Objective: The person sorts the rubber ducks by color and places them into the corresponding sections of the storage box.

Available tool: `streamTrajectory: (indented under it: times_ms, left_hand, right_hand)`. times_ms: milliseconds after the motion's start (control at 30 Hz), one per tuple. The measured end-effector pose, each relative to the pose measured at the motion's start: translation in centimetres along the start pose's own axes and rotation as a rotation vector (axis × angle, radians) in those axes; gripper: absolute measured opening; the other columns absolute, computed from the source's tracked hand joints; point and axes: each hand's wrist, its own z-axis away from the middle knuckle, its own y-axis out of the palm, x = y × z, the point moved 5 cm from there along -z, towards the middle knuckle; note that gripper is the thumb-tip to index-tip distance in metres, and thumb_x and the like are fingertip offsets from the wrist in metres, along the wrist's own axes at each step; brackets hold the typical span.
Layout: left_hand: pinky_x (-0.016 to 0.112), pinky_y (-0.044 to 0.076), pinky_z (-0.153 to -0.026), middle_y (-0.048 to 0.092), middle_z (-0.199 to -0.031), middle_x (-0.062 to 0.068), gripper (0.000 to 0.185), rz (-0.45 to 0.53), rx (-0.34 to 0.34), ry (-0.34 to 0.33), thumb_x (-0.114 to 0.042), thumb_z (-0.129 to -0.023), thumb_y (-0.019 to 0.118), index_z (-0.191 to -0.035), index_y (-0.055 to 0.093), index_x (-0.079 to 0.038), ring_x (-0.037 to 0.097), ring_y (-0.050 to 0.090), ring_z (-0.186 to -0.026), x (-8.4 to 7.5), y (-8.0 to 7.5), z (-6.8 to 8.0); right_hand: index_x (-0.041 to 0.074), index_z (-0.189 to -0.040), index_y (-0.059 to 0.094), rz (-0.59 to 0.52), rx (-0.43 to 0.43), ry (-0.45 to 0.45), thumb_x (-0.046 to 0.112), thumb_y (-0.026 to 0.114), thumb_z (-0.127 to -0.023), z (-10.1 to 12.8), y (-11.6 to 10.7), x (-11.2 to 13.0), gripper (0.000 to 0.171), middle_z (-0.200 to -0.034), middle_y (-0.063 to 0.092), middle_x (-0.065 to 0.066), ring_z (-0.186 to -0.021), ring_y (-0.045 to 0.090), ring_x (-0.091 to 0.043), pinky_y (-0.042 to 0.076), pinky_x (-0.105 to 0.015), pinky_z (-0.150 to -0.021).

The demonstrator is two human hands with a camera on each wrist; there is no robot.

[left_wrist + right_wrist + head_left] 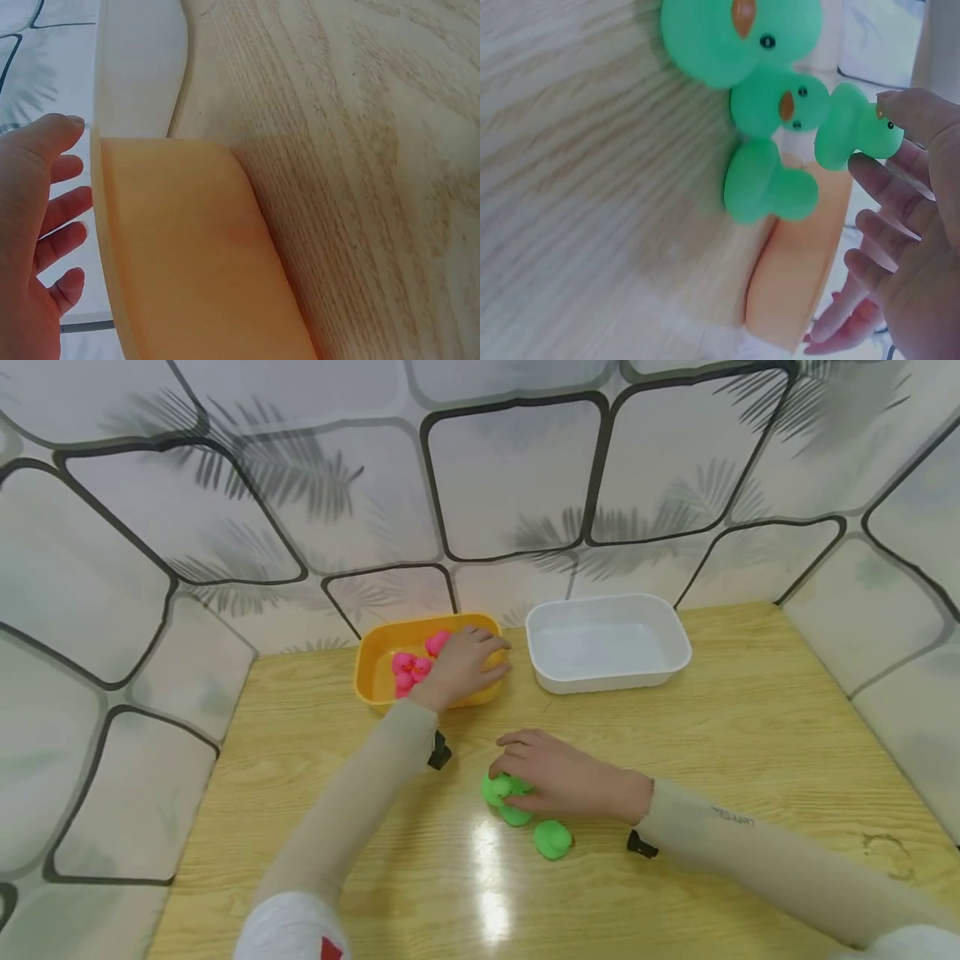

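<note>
Reaching over the near wall of a yellow tub (375, 672), a person's left hand (461, 664) rests above a cluster of pink toy ducks (411, 670), its fingers spread and loosely straight in the left wrist view, holding nothing that can be seen. Just beyond that hand's fingertips, to the right of the tub and close beside it, stands a white tub (607, 642), both set against the patterned backdrop (510, 485) that closes off the far side and both flanks of the wooden table (750, 735). Nearer the person, the right hand (566, 775) lies palm down on the table with its fingers relaxed over a group of green toy ducks (504, 795); the right wrist view shows one duck (853, 126) touching the fingertips (915, 112), two more just past them, and a larger one farther out, none clamped. Another green duck (552, 840) sits just below the wrist, apart from the hand. Bare tabletop stretches to the right of this hand and toward the near edge, while the yellow tub stands directly ahead of it.
</note>
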Motion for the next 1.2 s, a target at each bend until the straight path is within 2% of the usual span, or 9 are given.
streamTrajectory:
  times_ms: [333,567,833,967,1200]
  left_hand:
    - [0.047,0.043,-0.107,0.062,-0.138,0.01,0.047,-0.006,-0.017,-0.023,-0.039,-0.101,0.069,-0.14,0.065,-0.013,0.03,0.05,-0.128,-0.9,1.0,-1.2]
    - [0.049,0.039,-0.111,0.058,-0.149,0.006,0.06,-0.037,-0.005,-0.065,-0.056,-0.103,0.059,-0.149,0.058,-0.017,0.028,0.047,-0.134,-1.3,1.7,-1.8]
    - [0.047,0.039,-0.11,0.051,-0.158,0.001,0.067,-0.091,0.068,-0.089,-0.061,-0.103,0.052,-0.155,0.052,-0.019,0.027,0.044,-0.136,-1.8,2.0,-2.3]
    - [0.045,0.039,-0.108,0.051,-0.158,0.0,0.067,-0.121,0.078,-0.096,-0.062,-0.104,0.05,-0.155,0.052,-0.02,0.027,0.045,-0.135,-1.8,2.1,-2.5]
    - [0.044,0.041,-0.107,0.052,-0.157,0.001,0.068,-0.114,0.083,-0.111,-0.063,-0.105,0.047,-0.156,0.051,-0.019,0.027,0.046,-0.134,-1.7,2.3,-2.7]
  right_hand:
    - [0.011,-0.116,0.068,-0.02,-0.11,0.027,0.022,0.082,-0.091,2.3,-2.8,-2.3,0.031,-0.117,0.072,-0.001,-0.13,0.058,-0.038,0.045,-0.052,-0.11]
    - [0.007,-0.114,0.067,0.029,-0.16,0.028,0.014,0.083,-0.087,3.8,-4.2,-5.0,0.032,-0.113,0.07,-0.004,-0.122,0.06,-0.038,0.048,-0.051,-0.105]
    - [0.006,-0.114,0.067,0.069,-0.141,0.14,0.01,0.082,-0.088,4.8,-7.2,-8.4,0.03,-0.11,0.072,-0.008,-0.123,0.06,-0.043,0.045,-0.059,-0.106]
    - [0.005,-0.111,0.068,0.08,-0.161,0.18,0.007,0.082,-0.087,5.0,-8.7,-9.8,0.028,-0.106,0.072,-0.008,-0.119,0.062,-0.042,0.047,-0.058,-0.104]
    - [0.0,-0.111,0.069,0.084,-0.186,0.232,0.009,0.081,-0.09,4.7,-10.8,-12.3,0.026,-0.104,0.07,-0.012,-0.111,0.061,-0.039,0.046,-0.057,-0.101]
